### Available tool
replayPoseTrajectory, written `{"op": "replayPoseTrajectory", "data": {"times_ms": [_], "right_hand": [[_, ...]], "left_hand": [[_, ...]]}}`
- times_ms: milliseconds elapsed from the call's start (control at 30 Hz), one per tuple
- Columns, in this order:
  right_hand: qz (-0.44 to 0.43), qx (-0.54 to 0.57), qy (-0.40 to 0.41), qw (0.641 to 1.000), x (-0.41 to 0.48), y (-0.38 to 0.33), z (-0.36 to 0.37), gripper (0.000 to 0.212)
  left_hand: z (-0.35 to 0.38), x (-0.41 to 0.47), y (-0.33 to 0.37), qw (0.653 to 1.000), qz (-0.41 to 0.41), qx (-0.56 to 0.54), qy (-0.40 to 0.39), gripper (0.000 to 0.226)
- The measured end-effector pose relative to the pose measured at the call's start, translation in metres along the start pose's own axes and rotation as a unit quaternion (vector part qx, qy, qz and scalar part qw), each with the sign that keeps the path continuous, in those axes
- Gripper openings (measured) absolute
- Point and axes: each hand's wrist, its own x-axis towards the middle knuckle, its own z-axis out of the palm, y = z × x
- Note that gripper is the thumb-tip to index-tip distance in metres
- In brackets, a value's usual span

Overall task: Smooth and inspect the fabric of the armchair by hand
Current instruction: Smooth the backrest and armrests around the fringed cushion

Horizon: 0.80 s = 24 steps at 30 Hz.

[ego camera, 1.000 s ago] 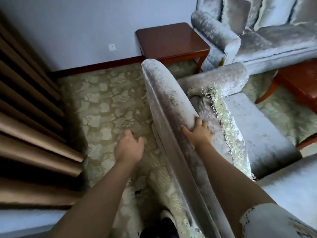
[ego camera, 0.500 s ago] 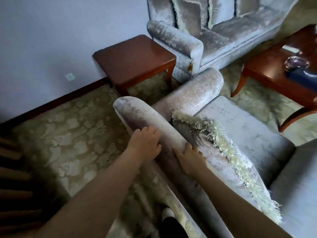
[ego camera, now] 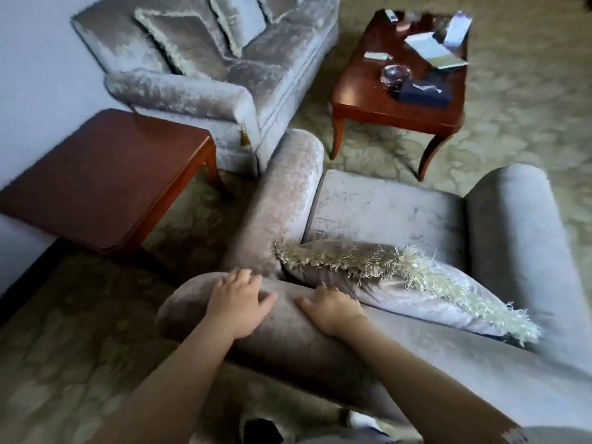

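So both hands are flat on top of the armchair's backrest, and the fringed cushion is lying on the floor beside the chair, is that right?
Not quite. The head view shows both hands, left hand and right hand, flat on top of the armchair's backrest, but the fringed cushion is not on the floor. It sits on the chair's seat, leaning against the backrest.

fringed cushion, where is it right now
In the head view the fringed cushion lies on the armchair seat, leaning against the backrest, just right of the right hand and between the two armrests.
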Motion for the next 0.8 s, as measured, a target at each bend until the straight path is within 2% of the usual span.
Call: {"op": "replayPoseTrajectory", "data": {"times_ms": [67, 167, 267, 400, 567, 700, 800], "right_hand": [[0.017, 0.019, 0.009, 1.000, 0.000, -0.010, -0.002, 0.069], [0.053, 0.038, 0.034, 0.997, -0.007, -0.016, -0.003, 0.061], [0.082, 0.057, 0.051, 0.994, -0.009, -0.015, -0.005, 0.055], [0.112, 0.071, 0.032, 0.991, 0.004, -0.011, 0.001, 0.052], [0.095, 0.045, -0.056, 0.993, 0.049, -0.006, -0.002, 0.063], [0.074, 0.028, -0.110, 0.991, 0.083, -0.022, 0.000, 0.060], [0.068, 0.023, -0.136, 0.988, 0.106, -0.034, 0.007, 0.058]], "left_hand": [[0.005, 0.012, -0.012, 0.998, 0.036, -0.002, -0.056, 0.060], [0.008, 0.024, -0.022, 0.993, 0.090, -0.003, -0.081, 0.070], [0.007, 0.043, -0.019, 0.986, 0.099, -0.029, -0.133, 0.083], [0.008, 0.065, -0.019, 0.978, 0.034, -0.041, -0.204, 0.083], [0.004, 0.107, -0.027, 0.956, -0.116, -0.072, -0.260, 0.074], [0.007, 0.119, -0.039, 0.919, -0.228, -0.068, -0.316, 0.080], [0.016, 0.133, -0.066, 0.890, -0.257, -0.155, -0.342, 0.084]]}}
